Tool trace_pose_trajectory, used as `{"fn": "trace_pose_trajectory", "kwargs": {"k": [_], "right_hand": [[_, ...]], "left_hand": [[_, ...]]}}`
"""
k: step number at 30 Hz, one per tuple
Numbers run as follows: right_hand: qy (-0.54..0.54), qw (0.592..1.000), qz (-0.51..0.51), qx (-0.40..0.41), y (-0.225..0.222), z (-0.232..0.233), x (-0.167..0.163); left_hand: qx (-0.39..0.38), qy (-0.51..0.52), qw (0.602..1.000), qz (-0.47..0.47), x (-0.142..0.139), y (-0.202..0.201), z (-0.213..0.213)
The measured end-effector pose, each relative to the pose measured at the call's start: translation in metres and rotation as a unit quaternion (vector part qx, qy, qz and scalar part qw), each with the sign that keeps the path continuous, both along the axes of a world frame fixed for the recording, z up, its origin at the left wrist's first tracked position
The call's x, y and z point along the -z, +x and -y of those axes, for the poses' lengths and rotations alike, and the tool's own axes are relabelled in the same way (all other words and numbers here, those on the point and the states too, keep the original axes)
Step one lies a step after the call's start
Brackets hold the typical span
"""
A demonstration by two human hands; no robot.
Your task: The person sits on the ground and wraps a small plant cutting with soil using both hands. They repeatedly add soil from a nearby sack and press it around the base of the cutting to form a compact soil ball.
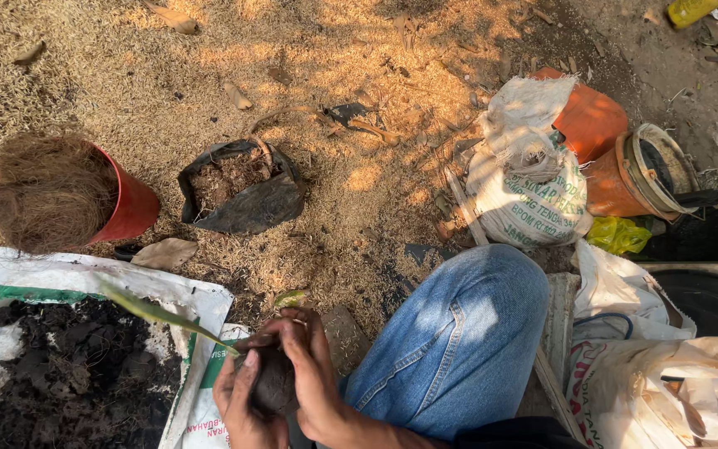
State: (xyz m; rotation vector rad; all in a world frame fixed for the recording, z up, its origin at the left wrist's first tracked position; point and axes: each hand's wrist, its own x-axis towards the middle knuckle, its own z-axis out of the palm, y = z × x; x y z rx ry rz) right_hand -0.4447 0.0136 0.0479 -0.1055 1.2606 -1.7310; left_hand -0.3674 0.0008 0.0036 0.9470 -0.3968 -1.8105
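Both hands, left hand [243, 399] and right hand [313, 378], clasped a seedling's soil ball [274, 384], already shaped; the black grow bag [247, 204] beyond sat unplanted.

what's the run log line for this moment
left hand: cups soil ball | right hand: presses soil ball | leaf: sticks out left | soil pile on sack: beside hands
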Motion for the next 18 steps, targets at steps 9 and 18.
{"fn": "trace_pose_trajectory", "kwargs": {"k": [9,18], "right_hand": [[-0.084,0.898,-0.430,-0.044,0.010,-0.008,-0.012],[-0.051,0.998,-0.020,0.002,0.009,0.003,0.013]], "left_hand": [[-0.018,0.034,0.990,-0.134,0.021,0.003,0.000],[0.005,-0.042,0.993,-0.108,0.000,-0.001,0.003]]}}
